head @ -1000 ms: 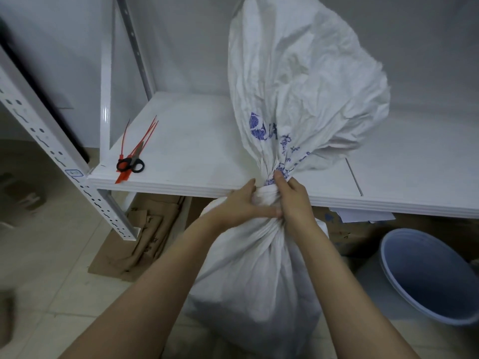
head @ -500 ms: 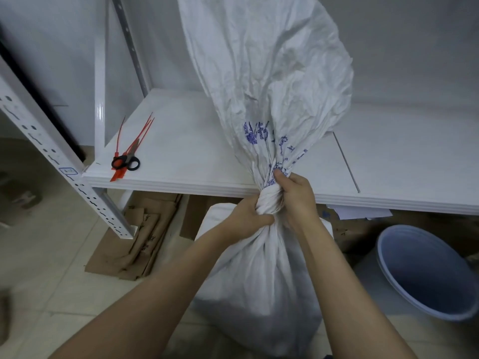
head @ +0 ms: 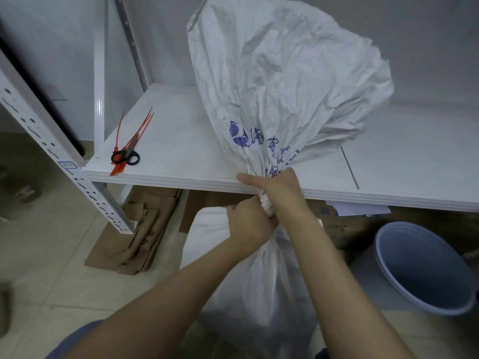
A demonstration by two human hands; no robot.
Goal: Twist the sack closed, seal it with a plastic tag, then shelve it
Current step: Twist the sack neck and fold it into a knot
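Note:
A white woven sack (head: 261,288) with blue print stands on the floor in front of the shelf. Its loose top (head: 290,81) fans out above a tightly twisted neck. My right hand (head: 280,193) grips the upper part of that neck, thumb pointing left. Just below it, my left hand (head: 248,226) grips the neck too. Several red plastic tags (head: 134,136) lie on the white shelf board (head: 181,151) at its left front corner, under black-handled scissors (head: 127,156).
A perforated white shelf post (head: 59,156) slants down at the left. Flattened cardboard (head: 140,234) lies on the tiled floor under the shelf. A blue bucket (head: 422,268) stands at the right beside the sack.
The sack's loose top has swung from left back toward the right. Both hands have shifted round the neck, which looks more tightly wound, and the right hand now sits higher than the left.

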